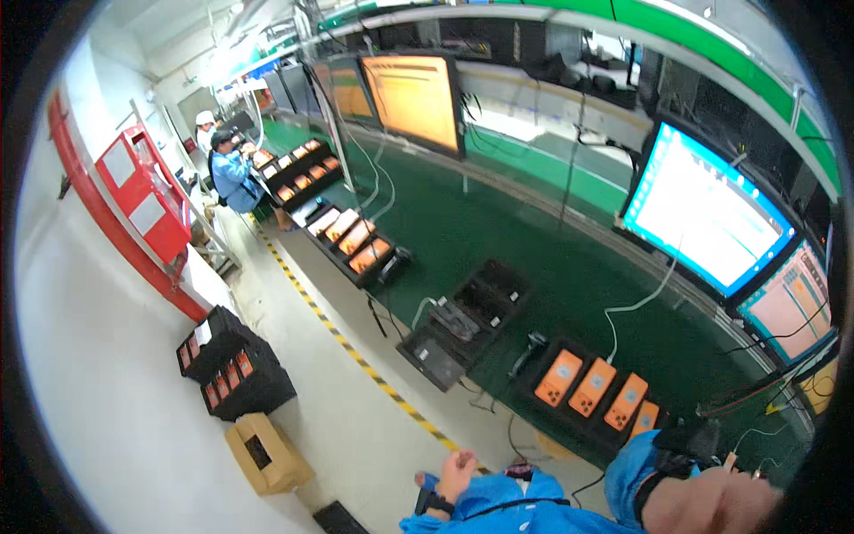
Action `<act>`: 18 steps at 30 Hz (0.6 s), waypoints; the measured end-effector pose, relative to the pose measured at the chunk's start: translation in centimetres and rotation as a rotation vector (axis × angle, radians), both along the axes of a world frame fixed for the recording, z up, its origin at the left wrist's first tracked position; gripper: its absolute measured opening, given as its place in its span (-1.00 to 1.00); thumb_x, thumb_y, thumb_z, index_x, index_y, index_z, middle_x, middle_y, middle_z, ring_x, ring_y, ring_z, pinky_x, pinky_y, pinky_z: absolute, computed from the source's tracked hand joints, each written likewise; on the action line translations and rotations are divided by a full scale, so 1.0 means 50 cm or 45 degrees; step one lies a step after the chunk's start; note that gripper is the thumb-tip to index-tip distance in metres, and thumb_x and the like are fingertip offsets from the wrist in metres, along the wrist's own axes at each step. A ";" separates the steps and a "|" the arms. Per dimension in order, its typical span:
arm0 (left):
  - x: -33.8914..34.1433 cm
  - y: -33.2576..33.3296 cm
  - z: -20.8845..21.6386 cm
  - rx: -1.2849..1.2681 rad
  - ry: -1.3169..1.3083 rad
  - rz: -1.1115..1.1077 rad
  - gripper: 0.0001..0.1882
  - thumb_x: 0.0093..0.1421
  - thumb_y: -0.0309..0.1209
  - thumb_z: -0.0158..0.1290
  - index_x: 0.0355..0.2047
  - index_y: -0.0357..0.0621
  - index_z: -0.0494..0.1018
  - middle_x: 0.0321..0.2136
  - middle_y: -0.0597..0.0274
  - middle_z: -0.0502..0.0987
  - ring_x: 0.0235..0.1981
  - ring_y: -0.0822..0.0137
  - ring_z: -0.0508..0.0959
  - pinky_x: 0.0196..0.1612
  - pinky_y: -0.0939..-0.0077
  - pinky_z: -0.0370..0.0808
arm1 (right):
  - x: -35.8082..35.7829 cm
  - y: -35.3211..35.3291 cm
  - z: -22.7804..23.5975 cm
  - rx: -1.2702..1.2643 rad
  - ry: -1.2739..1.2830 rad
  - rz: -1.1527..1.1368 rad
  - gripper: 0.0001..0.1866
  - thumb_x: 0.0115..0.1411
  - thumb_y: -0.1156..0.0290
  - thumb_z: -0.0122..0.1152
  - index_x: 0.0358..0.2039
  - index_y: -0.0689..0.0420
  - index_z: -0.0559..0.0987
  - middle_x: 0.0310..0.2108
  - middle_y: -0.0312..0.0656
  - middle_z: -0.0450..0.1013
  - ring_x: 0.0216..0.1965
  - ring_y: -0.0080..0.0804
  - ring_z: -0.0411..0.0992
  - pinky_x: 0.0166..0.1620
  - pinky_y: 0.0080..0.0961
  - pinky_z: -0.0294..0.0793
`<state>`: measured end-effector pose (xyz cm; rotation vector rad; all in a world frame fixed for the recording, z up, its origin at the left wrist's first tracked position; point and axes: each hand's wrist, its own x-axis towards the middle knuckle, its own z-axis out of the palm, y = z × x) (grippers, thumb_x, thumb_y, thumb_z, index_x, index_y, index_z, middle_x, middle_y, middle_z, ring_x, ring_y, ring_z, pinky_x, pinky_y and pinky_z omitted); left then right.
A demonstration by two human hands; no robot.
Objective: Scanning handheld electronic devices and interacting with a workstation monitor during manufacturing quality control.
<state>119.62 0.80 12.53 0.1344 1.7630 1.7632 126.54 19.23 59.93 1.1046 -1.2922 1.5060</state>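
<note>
My left hand (458,474) is held in front of my blue smock, above the floor and apart from the bench. Its fingers are curled in, and whatever they may hold is hidden. At the lower right my right hand (712,504) reaches over the bench edge, blurred, its fingers not made out. Beside that arm lies a black tray (534,411) with several orange phones (591,388) in a row, their camera ends toward me. A white cable (613,325) runs down to the tray. Thin leads with a small light-coloured plug (731,461) lie just beyond my right hand.
Left along the green bench (498,209) stand an empty-looking black tray (495,294) and another tray of phones (351,240). A bright monitor (707,209) leans over the bench. Black crates (245,383) and a cardboard box (267,454) sit by the wall. Co-workers (233,173) sit far left.
</note>
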 end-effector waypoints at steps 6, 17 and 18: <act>-0.109 -0.224 -0.022 -0.102 -0.160 0.203 -0.76 0.06 -0.43 0.06 -0.25 -0.26 0.39 -0.36 0.11 0.47 -0.35 0.23 0.48 -0.33 0.38 0.48 | -0.127 -0.156 -0.086 0.067 0.041 0.082 -0.83 0.03 0.43 0.06 -0.46 0.31 0.42 -0.61 0.02 0.38 -0.58 -0.09 0.39 -0.53 -0.06 0.41; -0.262 -0.508 -0.124 -0.151 -0.171 0.569 -0.75 0.11 -0.39 0.01 -0.22 -0.22 0.42 -0.43 0.13 0.54 -0.51 0.37 0.50 -0.51 0.53 0.43 | -0.496 -0.251 -0.839 1.503 -1.615 -0.296 -0.57 0.16 0.06 -0.01 -0.04 0.02 0.42 -0.32 -0.11 0.47 -0.28 -0.18 0.44 -0.19 -0.35 0.42; -0.277 -0.520 -0.132 -0.151 -0.243 0.593 -0.75 0.10 -0.39 0.01 -0.21 -0.22 0.42 -0.43 0.13 0.54 -0.51 0.37 0.50 -0.51 0.52 0.43 | -0.498 -0.245 -0.937 1.695 -1.701 -0.291 -0.56 0.16 0.00 -0.05 -0.02 -0.06 0.42 -0.27 -0.14 0.48 -0.23 -0.17 0.45 -0.16 -0.33 0.42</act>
